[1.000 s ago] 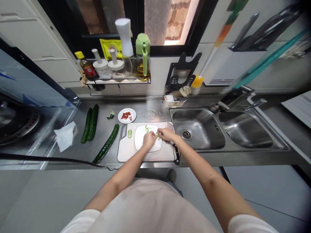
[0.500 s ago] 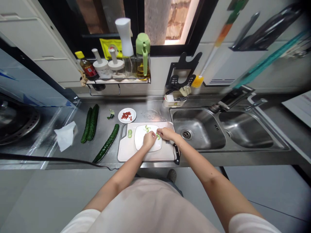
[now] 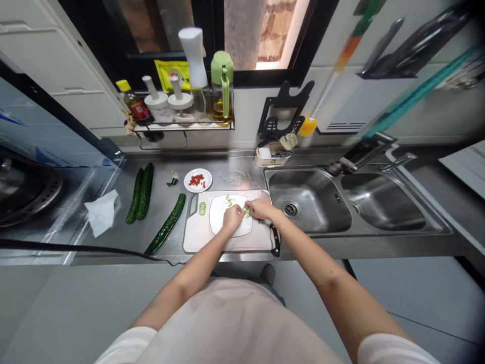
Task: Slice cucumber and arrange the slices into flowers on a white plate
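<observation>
A white plate (image 3: 217,217) lies on a pale cutting board (image 3: 195,237). Over its right half my left hand (image 3: 232,218) and my right hand (image 3: 259,208) face each other, fingertips pinched close at a small group of cucumber slices (image 3: 246,212). My right hand's fingers touch these slices; what sits between my left fingertips is too small to make out. Another group of cucumber slices (image 3: 229,201) is arranged near the plate's far edge. A short stack of cucumber slices (image 3: 202,208) rests on the board left of the plate. A black-handled knife (image 3: 275,240) lies at the board's right end.
A whole cucumber (image 3: 166,225) lies left of the board, with two more cucumbers (image 3: 143,194) beyond. Behind the board are a small dish of red pieces (image 3: 198,180) and cucumber scraps (image 3: 173,178). A double sink (image 3: 310,202) is on the right. A black cable (image 3: 94,247) crosses the counter's front left.
Both hands stay at the same cucumber slices, with barely visible finger movement. The view has shifted very slightly.
</observation>
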A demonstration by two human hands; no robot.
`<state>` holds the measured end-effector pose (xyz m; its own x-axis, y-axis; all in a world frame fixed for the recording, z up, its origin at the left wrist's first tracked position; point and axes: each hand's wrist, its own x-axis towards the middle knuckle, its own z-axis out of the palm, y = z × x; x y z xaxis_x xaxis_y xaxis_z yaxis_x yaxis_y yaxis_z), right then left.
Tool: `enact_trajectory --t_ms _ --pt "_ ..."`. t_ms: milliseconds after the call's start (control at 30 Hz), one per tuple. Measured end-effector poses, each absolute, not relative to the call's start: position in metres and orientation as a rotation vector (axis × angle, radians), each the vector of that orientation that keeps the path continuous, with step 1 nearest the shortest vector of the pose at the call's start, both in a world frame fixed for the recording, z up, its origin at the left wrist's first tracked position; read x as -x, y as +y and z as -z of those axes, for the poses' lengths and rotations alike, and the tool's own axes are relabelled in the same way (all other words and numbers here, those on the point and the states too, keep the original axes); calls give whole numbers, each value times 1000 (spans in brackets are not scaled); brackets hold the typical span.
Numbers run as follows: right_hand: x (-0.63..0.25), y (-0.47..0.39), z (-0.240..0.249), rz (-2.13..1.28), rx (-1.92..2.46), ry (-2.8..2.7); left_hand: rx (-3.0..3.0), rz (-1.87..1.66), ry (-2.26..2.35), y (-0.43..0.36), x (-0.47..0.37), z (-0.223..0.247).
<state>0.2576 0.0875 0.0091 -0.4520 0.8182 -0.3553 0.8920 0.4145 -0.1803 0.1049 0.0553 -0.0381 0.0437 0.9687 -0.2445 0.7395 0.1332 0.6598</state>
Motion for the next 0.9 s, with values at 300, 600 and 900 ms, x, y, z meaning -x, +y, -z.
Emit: enact_trajectory --t_ms 300,600,900 --pt "-256 86 -11 462 -1466 2462 -1667 -430 1738 56 -105 40" --pt "-260 77 -12 516 -1537 2493 -1646 -474 1731 55 -104 42" --pt "-259 70 -11 547 -1615 2440 -1631 -467 1712 56 -104 39"
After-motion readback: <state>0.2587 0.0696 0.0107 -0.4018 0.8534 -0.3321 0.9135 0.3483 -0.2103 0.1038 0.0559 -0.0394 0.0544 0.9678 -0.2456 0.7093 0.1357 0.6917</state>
